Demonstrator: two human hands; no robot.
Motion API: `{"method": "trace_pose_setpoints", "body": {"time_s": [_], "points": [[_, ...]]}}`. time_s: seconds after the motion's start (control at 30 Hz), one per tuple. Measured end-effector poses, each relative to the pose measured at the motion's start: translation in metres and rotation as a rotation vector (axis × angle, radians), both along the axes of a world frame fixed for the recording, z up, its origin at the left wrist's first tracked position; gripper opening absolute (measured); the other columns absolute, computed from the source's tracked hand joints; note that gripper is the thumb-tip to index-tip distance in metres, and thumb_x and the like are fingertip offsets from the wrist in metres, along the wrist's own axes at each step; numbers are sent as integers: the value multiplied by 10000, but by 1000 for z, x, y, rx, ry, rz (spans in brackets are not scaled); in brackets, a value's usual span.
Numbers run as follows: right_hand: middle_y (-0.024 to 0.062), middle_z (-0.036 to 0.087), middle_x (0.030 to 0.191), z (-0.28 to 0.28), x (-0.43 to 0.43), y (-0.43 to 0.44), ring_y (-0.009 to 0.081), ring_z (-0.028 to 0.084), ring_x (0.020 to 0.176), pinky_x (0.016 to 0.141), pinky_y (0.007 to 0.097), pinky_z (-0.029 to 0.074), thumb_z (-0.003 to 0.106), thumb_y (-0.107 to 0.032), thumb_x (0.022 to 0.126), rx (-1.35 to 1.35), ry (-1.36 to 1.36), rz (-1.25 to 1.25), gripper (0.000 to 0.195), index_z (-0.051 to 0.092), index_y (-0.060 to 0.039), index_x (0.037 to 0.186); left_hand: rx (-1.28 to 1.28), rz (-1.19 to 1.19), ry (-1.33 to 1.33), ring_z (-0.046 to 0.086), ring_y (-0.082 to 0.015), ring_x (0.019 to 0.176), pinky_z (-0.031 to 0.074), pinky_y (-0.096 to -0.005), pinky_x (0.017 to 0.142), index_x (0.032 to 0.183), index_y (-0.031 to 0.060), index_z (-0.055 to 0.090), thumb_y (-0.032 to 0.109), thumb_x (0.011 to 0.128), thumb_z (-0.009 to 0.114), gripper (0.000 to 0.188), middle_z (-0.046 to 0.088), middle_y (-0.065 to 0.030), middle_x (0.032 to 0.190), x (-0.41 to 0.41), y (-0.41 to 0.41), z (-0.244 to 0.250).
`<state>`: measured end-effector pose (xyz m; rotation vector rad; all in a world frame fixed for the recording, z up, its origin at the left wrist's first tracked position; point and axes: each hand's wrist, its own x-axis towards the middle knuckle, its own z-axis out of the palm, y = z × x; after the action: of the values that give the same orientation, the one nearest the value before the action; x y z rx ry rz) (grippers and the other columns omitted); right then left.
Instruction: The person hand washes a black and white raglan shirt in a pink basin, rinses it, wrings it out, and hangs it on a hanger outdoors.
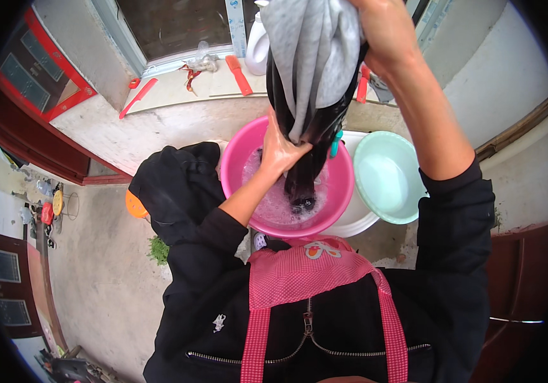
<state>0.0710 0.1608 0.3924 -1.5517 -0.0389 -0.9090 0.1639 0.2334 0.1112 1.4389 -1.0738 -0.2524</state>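
A wet black and grey garment (319, 67) hangs above a pink plastic basin (346, 191), its lower end down in the sudsy water. My right hand (391, 33) grips it high up at the top of the view; the fingertips are cut off or hidden. Lower down, my left hand (281, 146) is wrapped around the gathered cloth, thumb across the front. Foamy water (274, 206) fills the bottom of the basin. Something teal (336, 143), perhaps a brush handle, shows at the basin's right rim, partly behind the garment.
A mint-green basin (388, 177) sits at the right over a white tub (357, 227). Black clothing (178, 177) is heaped on an orange stool (135, 203) at the left. On the window ledge are a red comb (138, 98), a red brush (239, 75) and a white bottle (257, 45).
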Motion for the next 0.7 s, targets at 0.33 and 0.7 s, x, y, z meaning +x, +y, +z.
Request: {"method": "trace_pose_setpoints", "body": {"time_s": [0.33, 0.7], "points": [[99, 678, 970, -45, -51, -47, 176, 633, 867, 797, 292, 485, 625, -313, 841, -423, 445, -289, 423, 622, 24, 1097, 155, -49, -225, 583, -364, 1076, 467, -400, 894, 1159, 16, 572, 242, 685, 725, 547, 625, -197, 1114, 32, 25, 34], [266, 514, 1176, -342, -58, -34, 458, 597, 913, 789, 531, 491, 576, -172, 822, -655, 1296, -338, 364, 443, 18, 1103, 790, -105, -850, 579, -358, 968, 512, -443, 760, 1427, 312, 353, 76, 575, 756, 971, 522, -175, 1097, 54, 36, -64]]}}
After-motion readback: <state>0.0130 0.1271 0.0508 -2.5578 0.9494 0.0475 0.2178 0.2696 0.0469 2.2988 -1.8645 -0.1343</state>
